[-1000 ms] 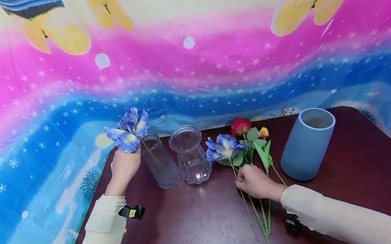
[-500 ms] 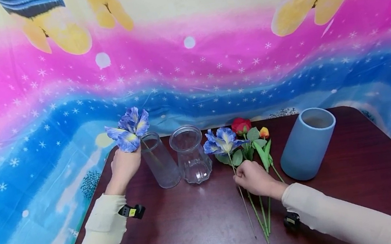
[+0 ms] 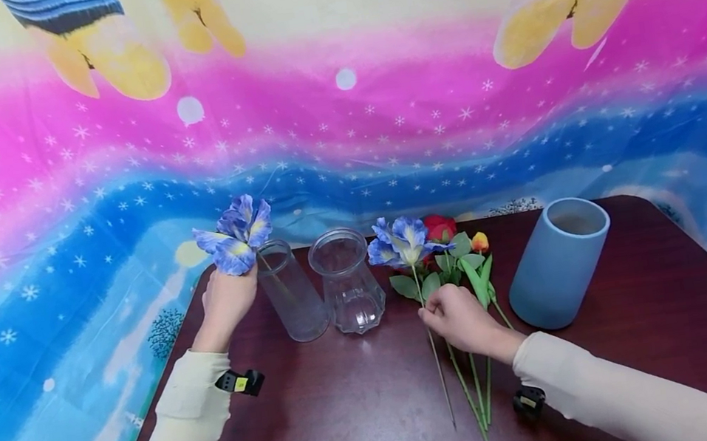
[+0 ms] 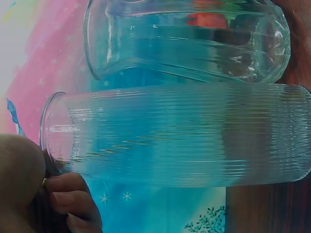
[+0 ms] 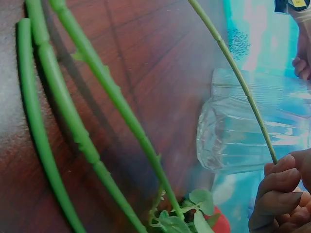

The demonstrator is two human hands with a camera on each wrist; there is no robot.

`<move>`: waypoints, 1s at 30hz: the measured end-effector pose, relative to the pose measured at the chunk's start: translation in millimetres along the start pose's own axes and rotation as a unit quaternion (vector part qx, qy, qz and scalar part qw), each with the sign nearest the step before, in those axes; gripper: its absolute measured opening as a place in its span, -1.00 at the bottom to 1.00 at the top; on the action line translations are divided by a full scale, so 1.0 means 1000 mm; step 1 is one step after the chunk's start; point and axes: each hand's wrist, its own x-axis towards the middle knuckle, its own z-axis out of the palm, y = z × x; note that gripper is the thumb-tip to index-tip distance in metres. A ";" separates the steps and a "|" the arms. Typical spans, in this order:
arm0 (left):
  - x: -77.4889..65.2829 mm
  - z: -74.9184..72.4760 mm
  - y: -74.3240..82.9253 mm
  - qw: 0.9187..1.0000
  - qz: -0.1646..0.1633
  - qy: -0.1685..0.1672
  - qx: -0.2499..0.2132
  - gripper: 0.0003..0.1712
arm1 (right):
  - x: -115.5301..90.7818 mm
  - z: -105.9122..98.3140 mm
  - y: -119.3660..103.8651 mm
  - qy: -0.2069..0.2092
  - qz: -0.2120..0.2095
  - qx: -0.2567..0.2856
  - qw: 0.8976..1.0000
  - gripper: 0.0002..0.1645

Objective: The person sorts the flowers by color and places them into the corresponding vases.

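At the left, my left hand [image 3: 230, 300] is curled at the rim of a ribbed clear glass vase [image 3: 297, 302], gripping a blue iris [image 3: 234, 240] just below its bloom. The iris's thin stem shows through the ribbed glass in the left wrist view, slanting down inside. My right hand [image 3: 463, 318] pinches the stem of a second blue iris [image 3: 405, 242] between thumb and fingers, its bloom up and its stem end pointing toward the table front. Behind that hand lie a red rose [image 3: 440, 227] and an orange-yellow tulip [image 3: 480, 242], their green stems [image 5: 97, 165] along the table.
A flared clear glass vase [image 3: 354, 302] stands right of the ribbed one, close beside it. Farther right is a blue-grey vase [image 3: 557, 268]. The dark wooden table [image 3: 352, 414] ends at a printed cloth backdrop [image 3: 314, 121].
My right hand has raised the second iris slightly off the other flowers, its bloom shifting up and its stem end moving left. The left hand and its iris keep their place.
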 end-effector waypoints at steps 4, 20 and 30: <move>0.001 0.001 0.000 1.000 0.001 0.002 0.000 -0.29 | 0.001 -0.005 -0.004 0.007 -0.004 0.007 1.000 -0.49; 0.001 0.002 -0.002 1.000 0.008 0.000 -0.005 -0.30 | -0.002 -0.023 -0.023 0.051 -0.022 0.043 0.998 -0.55; 0.000 0.002 -0.002 1.000 0.009 0.003 -0.007 -0.34 | -0.005 -0.030 -0.033 0.092 -0.027 0.059 0.994 -0.64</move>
